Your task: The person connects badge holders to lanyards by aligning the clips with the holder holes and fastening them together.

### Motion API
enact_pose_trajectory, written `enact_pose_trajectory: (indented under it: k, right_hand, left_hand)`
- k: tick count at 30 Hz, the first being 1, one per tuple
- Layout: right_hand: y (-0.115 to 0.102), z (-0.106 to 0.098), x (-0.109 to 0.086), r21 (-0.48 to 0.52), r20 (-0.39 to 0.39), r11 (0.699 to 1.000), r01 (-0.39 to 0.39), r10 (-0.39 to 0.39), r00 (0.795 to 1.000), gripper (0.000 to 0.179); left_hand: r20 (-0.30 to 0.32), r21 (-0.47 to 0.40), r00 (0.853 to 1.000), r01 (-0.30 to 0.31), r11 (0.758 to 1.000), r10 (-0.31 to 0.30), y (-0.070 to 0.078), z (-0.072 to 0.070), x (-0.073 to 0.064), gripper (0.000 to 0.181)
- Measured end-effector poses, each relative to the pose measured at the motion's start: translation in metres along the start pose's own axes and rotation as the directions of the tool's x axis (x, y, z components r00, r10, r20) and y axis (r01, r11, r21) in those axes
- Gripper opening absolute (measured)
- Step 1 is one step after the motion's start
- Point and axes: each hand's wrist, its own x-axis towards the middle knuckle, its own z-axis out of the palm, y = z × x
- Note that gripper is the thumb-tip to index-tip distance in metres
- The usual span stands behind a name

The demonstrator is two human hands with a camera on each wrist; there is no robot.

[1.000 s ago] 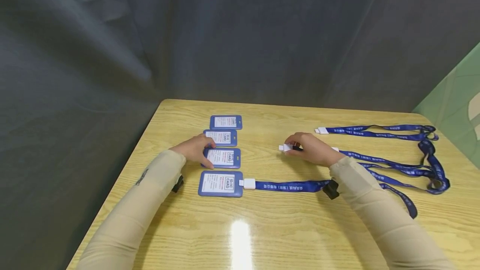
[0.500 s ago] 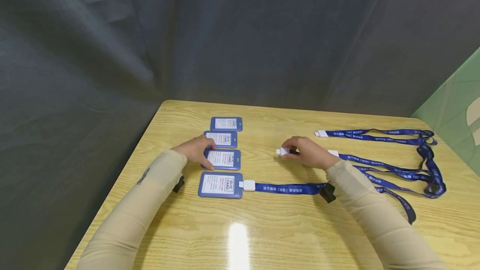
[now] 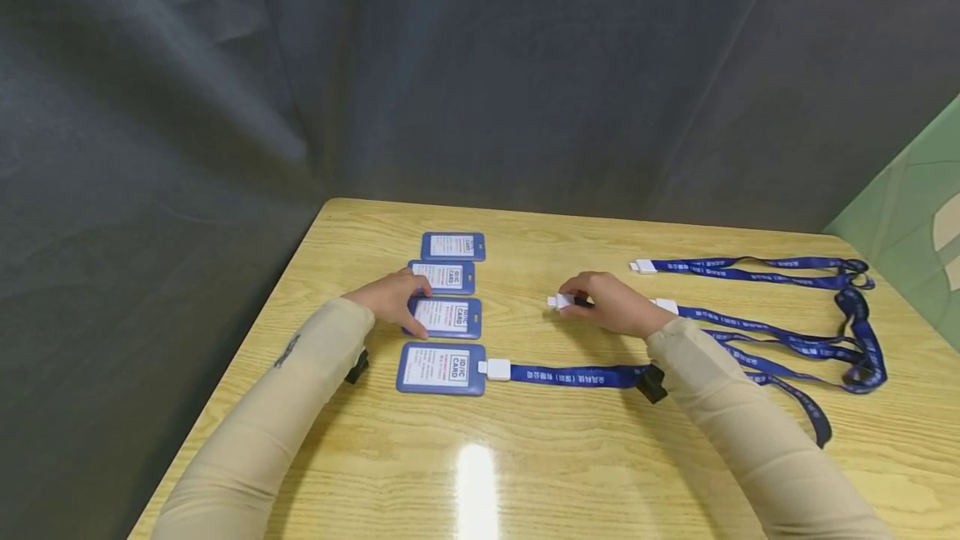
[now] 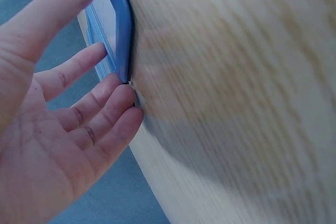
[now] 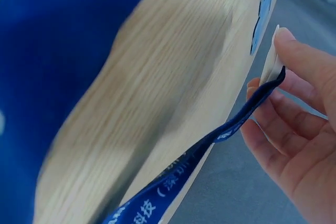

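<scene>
My left hand [image 3: 386, 301] holds a blue ID badge holder [image 3: 450, 317], third from the back, by its left end. In the left wrist view, the thumb and index fingertips lie at opposite edges of the badge holder [image 4: 124, 30], the other fingers close to the tabletop. Over the middle of the table, my right hand [image 3: 617, 303] pinches the white plastic clip [image 3: 559, 302] of a blue lanyard, its tab pointing left at the badge holders. The right wrist view shows the lanyard strap [image 5: 210, 137] trailing from the clip, raised above the wood.
Two more badge holders [image 3: 453, 246] lie behind. In front, another badge holder [image 3: 439, 368] has a lanyard clip [image 3: 498, 369] at its slot. More lanyards [image 3: 750, 269] are spread at the right. A dark curtain [image 3: 525, 73] hangs behind the wooden table [image 3: 390, 457].
My right hand has moved a little left with the lanyard clip, closer to the badge holders, drawing the strap along. My left hand stays at the same badge holder.
</scene>
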Motion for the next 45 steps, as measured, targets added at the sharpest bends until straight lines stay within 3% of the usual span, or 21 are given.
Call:
enact_pose_trajectory:
  k: [45]
  right_hand:
    - [-0.014, 0.008, 0.012, -0.036, 0.048, 0.999, 0.039, -0.037, 0.998, 0.026]
  left_hand:
    - [0.007, -0.014, 1.0, 0.012, 1.0, -0.012, 0.002, 0.0, -0.003, 0.065]
